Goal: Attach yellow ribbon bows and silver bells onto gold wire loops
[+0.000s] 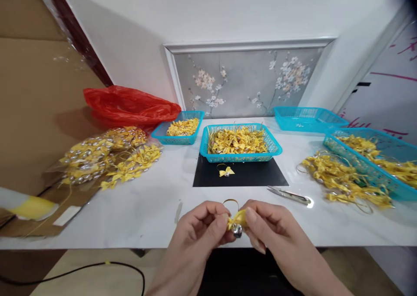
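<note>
Between my two hands is a yellow ribbon bow (239, 218) with a silver bell (237, 231) hanging at its middle and a thin gold loop (232, 201) rising above it. My left hand (202, 231) pinches the bow's left side between thumb and fingers. On the other side, my right hand (273, 226) grips the right wing of the same bow. Just beyond, a single finished-looking bow with a bell (227, 172) lies on a black mat (208, 178). A blue basket (241, 158) heaped with yellow bows stands on the mat's far part.
Thread snips (288, 195) lie right of the mat. Loose bows (345, 178) pile beside a blue basket (400, 157) at right; another blue basket (309, 120) stands behind. At left are bagged bows (87, 157), a small blue basket (177, 140) and a red plastic bag (130, 107).
</note>
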The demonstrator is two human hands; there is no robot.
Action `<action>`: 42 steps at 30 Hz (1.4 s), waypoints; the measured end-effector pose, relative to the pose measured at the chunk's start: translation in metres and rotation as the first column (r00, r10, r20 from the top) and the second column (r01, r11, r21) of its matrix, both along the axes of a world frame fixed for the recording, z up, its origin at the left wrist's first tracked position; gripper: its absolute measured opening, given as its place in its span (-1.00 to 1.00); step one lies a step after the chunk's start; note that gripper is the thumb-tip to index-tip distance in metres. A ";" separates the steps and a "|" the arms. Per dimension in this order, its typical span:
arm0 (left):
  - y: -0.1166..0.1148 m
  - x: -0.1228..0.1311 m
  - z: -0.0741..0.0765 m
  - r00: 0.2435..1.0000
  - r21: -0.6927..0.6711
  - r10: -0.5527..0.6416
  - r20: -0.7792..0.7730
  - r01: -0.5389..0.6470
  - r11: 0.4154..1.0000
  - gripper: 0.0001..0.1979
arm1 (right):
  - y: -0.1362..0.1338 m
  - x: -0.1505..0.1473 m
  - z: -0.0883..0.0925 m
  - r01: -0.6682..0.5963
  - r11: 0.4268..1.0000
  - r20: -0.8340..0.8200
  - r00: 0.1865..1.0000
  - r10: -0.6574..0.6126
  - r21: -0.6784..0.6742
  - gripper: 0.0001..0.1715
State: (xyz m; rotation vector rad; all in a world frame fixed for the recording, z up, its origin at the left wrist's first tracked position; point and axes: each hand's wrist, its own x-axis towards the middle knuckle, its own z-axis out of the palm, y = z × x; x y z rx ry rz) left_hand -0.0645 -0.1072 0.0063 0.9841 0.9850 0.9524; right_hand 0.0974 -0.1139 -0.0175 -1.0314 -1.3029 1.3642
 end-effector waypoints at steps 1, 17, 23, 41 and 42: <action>0.002 0.000 0.000 1.000 -0.018 -0.010 0.021 0.010 1.000 -0.83 | 0.001 0.001 -0.003 0.001 1.000 -0.001 1.000 -0.001 -0.009 -0.51; 0.020 0.004 -0.017 0.948 -0.314 0.096 0.303 0.004 0.949 -0.65 | 0.017 0.006 -0.027 0.056 0.994 -0.070 0.996 -0.063 -0.098 -0.48; 0.029 0.011 -0.024 0.949 -0.304 0.073 0.307 0.025 0.952 -0.64 | 0.023 0.014 -0.030 0.074 0.995 -0.049 0.996 -0.078 -0.073 -0.56; 0.050 0.047 -0.039 0.993 -0.253 -0.012 0.120 0.042 0.967 -0.81 | 0.011 0.135 -0.033 0.540 0.841 -0.102 0.835 -0.541 -0.038 -0.54; 0.052 0.046 -0.042 0.996 -0.233 -0.014 0.089 0.035 0.972 -0.79 | 0.008 0.148 -0.034 0.578 0.815 -0.094 0.810 -0.578 -0.033 -0.55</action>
